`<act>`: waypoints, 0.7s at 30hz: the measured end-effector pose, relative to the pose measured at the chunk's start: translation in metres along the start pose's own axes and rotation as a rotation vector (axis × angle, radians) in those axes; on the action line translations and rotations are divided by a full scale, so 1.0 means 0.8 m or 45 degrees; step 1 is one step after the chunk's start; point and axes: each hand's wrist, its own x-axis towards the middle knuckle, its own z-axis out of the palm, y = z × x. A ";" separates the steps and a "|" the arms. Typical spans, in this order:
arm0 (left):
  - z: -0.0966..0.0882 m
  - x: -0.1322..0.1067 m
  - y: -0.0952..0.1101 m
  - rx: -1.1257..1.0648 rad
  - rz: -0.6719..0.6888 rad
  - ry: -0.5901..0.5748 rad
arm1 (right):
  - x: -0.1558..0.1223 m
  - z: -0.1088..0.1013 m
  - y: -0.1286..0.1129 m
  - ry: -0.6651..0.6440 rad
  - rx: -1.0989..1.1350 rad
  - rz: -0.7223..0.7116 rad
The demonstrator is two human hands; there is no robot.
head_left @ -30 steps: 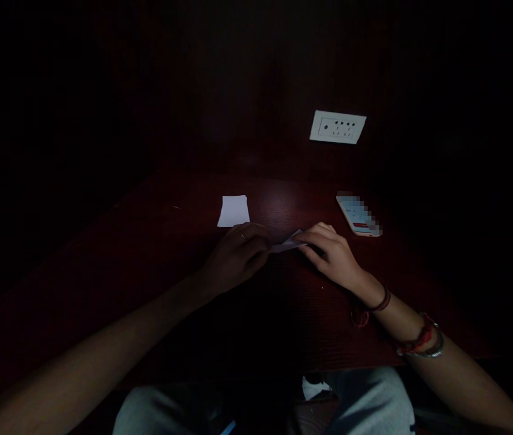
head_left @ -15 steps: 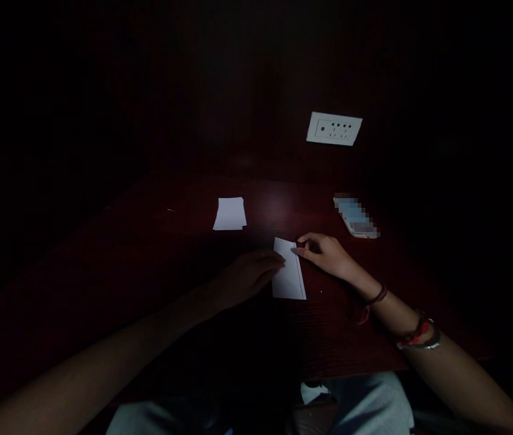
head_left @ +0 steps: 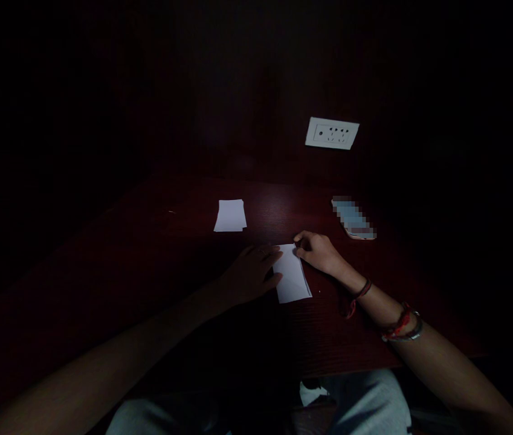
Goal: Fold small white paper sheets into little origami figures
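A white piece of paper [head_left: 293, 281] lies on the dark red table between my hands, with a second edge showing along its right side; whether it is folded or two sheets, I cannot tell. My left hand [head_left: 256, 275] is open, its fingers spread and their tips resting on the paper's left part. At the upper right corner, my right hand [head_left: 320, 251] has thumb and forefinger closed on the paper's edge, the other fingers curled. Farther back and to the left sits a small stack of white paper sheets [head_left: 231, 215], slightly out of line with each other.
A phone [head_left: 353, 219] with a blurred screen lies on the table [head_left: 147, 241] to the right. On the back wall is a white socket panel [head_left: 332, 133]. My knees show below the table's front edge. Much of the surroundings is very dark.
The paper has turned slightly, its lower end shifting right. My left hand's fingers have spread apart and drawn back toward its left edge. My right hand stays at the upper right corner.
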 end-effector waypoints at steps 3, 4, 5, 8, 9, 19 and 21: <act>0.002 -0.001 0.000 0.002 0.033 0.005 | 0.009 -0.005 -0.002 -0.078 -0.016 0.048; 0.002 -0.001 0.001 -0.001 0.044 0.003 | 0.014 -0.007 -0.003 -0.114 -0.024 0.062; 0.002 0.000 0.001 -0.005 0.054 -0.002 | 0.020 -0.009 -0.003 -0.150 -0.033 0.078; 0.000 0.002 0.003 -0.021 0.070 -0.012 | 0.037 -0.013 -0.006 -0.265 -0.040 0.134; -0.001 0.004 0.003 -0.026 0.073 -0.011 | 0.042 -0.014 -0.006 -0.307 -0.032 0.154; -0.003 0.012 0.003 -0.036 0.075 -0.007 | 0.056 -0.017 -0.013 -0.514 0.094 0.272; -0.003 0.012 0.003 -0.029 0.082 -0.023 | 0.058 -0.015 -0.013 -0.525 0.109 0.296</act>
